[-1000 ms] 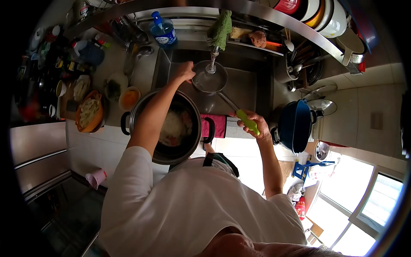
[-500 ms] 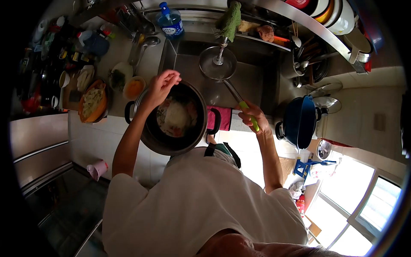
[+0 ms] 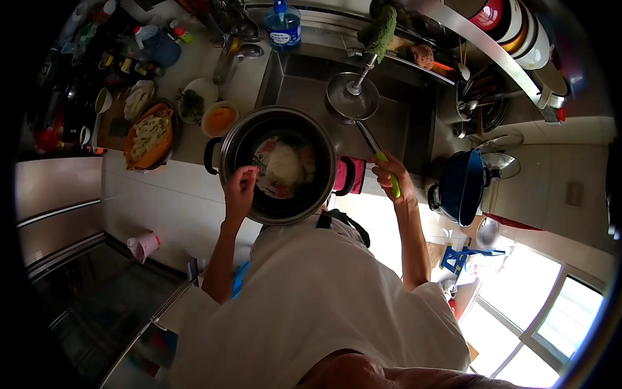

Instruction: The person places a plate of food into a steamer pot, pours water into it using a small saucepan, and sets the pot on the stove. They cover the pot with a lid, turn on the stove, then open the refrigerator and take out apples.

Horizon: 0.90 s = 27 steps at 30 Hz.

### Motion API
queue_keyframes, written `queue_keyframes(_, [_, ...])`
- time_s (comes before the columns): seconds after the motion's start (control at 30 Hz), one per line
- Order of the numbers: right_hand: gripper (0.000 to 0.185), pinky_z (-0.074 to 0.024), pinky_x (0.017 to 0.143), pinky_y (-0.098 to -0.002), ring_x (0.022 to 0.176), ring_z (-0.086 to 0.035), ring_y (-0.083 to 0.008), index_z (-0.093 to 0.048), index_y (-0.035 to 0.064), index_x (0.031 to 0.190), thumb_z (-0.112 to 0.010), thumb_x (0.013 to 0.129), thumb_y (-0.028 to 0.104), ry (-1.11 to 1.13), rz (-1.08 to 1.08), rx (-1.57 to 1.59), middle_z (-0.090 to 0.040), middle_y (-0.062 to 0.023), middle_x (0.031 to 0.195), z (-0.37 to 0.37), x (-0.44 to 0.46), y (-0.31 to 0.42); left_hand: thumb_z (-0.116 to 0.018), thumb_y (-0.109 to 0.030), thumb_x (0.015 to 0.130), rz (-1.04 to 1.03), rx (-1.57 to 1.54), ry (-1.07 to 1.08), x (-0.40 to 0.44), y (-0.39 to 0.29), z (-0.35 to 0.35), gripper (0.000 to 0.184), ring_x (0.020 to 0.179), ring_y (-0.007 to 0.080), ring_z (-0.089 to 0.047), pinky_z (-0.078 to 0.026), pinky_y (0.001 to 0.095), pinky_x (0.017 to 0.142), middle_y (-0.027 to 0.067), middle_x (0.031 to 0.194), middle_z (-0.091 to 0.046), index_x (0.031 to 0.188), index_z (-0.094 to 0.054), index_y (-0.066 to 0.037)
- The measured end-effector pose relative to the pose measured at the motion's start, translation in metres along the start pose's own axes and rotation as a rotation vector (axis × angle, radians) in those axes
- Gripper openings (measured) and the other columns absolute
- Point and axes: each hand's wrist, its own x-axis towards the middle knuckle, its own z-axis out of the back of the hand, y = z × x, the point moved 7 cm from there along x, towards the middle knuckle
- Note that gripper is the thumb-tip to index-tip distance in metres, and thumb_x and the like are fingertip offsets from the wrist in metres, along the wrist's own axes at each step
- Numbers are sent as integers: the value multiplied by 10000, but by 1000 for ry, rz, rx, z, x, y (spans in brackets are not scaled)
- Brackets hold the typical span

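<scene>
My right hand (image 3: pixel 394 180) grips the lime-green handle of a metal ladle (image 3: pixel 352 100). Its round bowl is over the sink (image 3: pixel 411 110), right under the faucet (image 3: pixel 355 84); whether the bowl is mesh or solid is unclear. A deep dark pot (image 3: pixel 324 165) with two black handles stands in front of my body, holding pale food (image 3: pixel 283 163) with pinkish and green bits. At the pot's left inner rim is my left hand (image 3: pixel 241 188), fingers bunched and closed; anything between them is hidden.
Left of the pot are a bowl of orange liquid (image 3: pixel 220 118), a plate of greens (image 3: pixel 192 104) and an orange basket of pale pieces (image 3: pixel 150 137). A soap bottle (image 3: pixel 283 29) stands behind the sink. To the right sits a blue basin (image 3: pixel 461 185).
My left hand has come from above the pot's upper left toward my body, down to its left rim. The view has shifted slightly; my right hand still holds the ladle under the faucet.
</scene>
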Motion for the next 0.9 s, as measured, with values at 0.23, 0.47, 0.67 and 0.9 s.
queue_keyframes(0.23, [276,-372,386,-131,576,-424,-60,-484,-5,1146,-480,870,1,24,12,4,-527,-165,973,-6,-7,-13,-588,-100,845,-174,492,42,-7,-4,1,166,851,303,-601,-487,365,732,130,951,-616,996,-577,-31])
queue_keyframes(0.47, [252,-379,396,-134,582,-433,-58,-470,-26,1118,-474,867,-4,15,38,39,-528,-158,970,-9,-13,-21,-602,-102,822,-276,616,76,-9,-5,-8,203,944,326,-555,-457,401,791,127,996,-601,1016,-565,-53])
queue_keyframes(0.67, [215,-368,400,-140,586,-437,-59,-467,-49,1071,-480,861,-5,2,57,29,-536,-148,971,-10,-17,-24,-632,-89,789,-351,599,112,-6,0,-13,235,965,349,-541,-453,414,807,148,1019,-590,1010,-564,-49])
queue_keyframes(0.9, [208,-362,411,-156,587,-434,-68,-464,-55,1061,-481,860,-6,-22,77,13,-544,-142,950,-9,-21,-26,-630,-128,792,-422,548,267,60,10,-71,282,978,352,-559,-462,430,822,175,1041,-597,1052,-572,-38])
